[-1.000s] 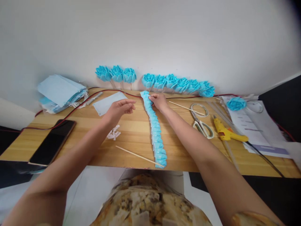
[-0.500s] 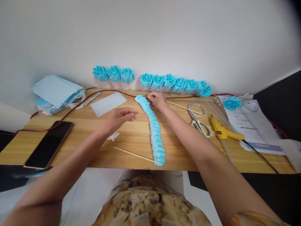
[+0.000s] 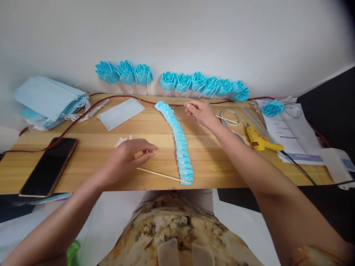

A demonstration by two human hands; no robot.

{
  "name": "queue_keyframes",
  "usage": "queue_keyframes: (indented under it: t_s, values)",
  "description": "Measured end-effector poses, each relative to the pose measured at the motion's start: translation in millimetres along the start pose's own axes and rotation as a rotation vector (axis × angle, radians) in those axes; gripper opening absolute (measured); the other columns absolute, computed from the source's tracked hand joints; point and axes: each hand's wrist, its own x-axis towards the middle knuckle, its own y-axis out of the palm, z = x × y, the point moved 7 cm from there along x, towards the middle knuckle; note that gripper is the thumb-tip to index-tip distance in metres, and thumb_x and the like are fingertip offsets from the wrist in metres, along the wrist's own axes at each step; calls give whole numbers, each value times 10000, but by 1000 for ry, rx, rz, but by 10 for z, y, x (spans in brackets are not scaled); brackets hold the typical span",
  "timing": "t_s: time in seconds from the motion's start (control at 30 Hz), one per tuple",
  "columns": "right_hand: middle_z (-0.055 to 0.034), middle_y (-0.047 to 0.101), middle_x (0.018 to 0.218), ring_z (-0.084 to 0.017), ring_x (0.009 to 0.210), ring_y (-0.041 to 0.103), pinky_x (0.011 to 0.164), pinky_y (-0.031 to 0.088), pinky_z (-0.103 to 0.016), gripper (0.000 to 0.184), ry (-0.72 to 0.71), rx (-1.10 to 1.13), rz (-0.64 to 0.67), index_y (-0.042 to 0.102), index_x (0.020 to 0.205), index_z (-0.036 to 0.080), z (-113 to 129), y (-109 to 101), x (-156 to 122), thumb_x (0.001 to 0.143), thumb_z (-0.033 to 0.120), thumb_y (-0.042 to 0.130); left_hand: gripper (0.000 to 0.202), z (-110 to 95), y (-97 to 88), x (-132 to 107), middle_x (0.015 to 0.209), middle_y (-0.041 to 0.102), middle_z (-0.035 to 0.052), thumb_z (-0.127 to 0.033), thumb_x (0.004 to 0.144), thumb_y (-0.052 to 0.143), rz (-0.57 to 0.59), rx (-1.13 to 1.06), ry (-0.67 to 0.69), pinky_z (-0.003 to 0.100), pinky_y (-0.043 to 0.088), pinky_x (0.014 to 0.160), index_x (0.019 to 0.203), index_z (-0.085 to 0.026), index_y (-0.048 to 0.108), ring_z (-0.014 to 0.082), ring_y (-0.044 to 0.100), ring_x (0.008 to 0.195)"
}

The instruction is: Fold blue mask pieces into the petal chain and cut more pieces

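A strip of folded light-blue pieces (image 3: 180,142) curves across the table from back to front. Left of it, my left hand (image 3: 135,157) hovers low, thumb and fingers apart, holding nothing. Near its fingers lies a thin wooden stick (image 3: 158,173), its right end resting across the strip's front end. My right hand (image 3: 202,112) is beyond the strip's right side, apart from it, fingers curled together; whether something small is pinched in them is hidden. Another wooden stick (image 3: 227,119) runs partly behind that hand, across the scissors (image 3: 231,111), which my forearm partly covers.
Several blue fabric roses on sticks (image 3: 198,82) lean along the wall. Stacked face masks (image 3: 50,99), a flat mask sheet (image 3: 121,113), small white pieces (image 3: 124,140) and a phone (image 3: 48,166) lie left. A yellow glue gun (image 3: 262,139), papers (image 3: 294,136) and another rose (image 3: 272,108) are right.
My right hand has moved right, away from the strip's far end. My left hand has come down toward the front stick. The view has shifted slightly.
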Motion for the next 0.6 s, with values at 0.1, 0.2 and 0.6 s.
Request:
queue_keyframes:
  t_s: [0.1, 0.2, 0.6]
  values:
    - [-58, 740, 770, -135, 630, 630, 580, 457, -227, 261, 57, -12, 15, 757, 917, 140, -27, 18, -5, 908, 282, 538, 151, -105, 123, -183, 964, 751, 70, -250, 948, 604, 6, 133, 184, 295, 509, 774, 1024, -177, 711, 178, 684, 888]
    - [-53, 739, 783, -120, 605, 603, 555, 447, -218, 249, 69, 21, 33, 764, 936, 141, 1, 137, 92, 907, 258, 546, 144, -165, 287, -317, 1003, 739, 93, -227, 952, 594, 48, 252, 275, 338, 505, 796, 1049, -167, 683, 206, 673, 923]
    - [-14, 688, 687, -123, 563, 543, 567, 441, -251, 184, 68, 60, 176, 758, 865, 150, 164, 612, 655, 882, 219, 589, 105, -162, 653, -526, 991, 702, 80, -163, 934, 588, 37, 263, 244, 373, 475, 817, 1015, -171, 654, 223, 607, 920]
